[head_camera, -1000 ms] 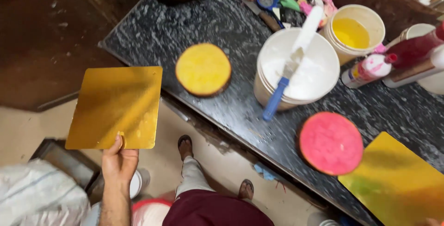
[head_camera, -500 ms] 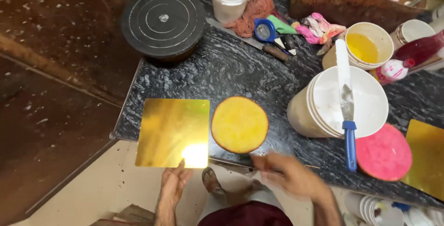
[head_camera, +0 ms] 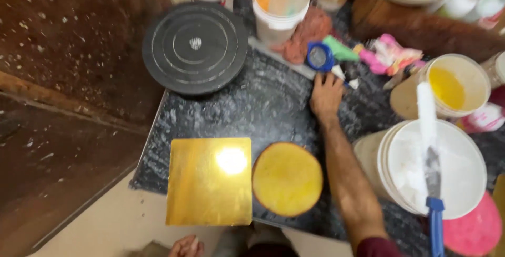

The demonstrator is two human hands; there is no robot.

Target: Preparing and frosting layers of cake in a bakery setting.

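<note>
My right hand point(head_camera: 326, 95) reaches far across the dark speckled counter point(head_camera: 263, 110), fingers spread and holding nothing. Its fingertips lie just below a blue round tool point(head_camera: 319, 56) and a small white piece point(head_camera: 351, 83). A square gold board point(head_camera: 209, 181) lies at the counter's near edge and overhangs it. Touching its right side is a round yellow cake layer point(head_camera: 288, 178). Only part of my left hand point(head_camera: 187, 246) shows at the bottom edge, below the board and apart from it. Its fingers are hard to read.
A black turntable point(head_camera: 194, 47) stands at the back left. On the right, a blue-handled spatula point(head_camera: 432, 183) rests on a white cream bucket point(head_camera: 447, 152), with a bucket of yellow filling point(head_camera: 455, 86) behind and a pink cake layer point(head_camera: 473, 230) in front. Tubs and pink and green tools crowd the back.
My left hand set the gold board down beside the yellow layer and drew back. My right hand left the layer and stretched forward to the blue tool. The view shifted forward.
</note>
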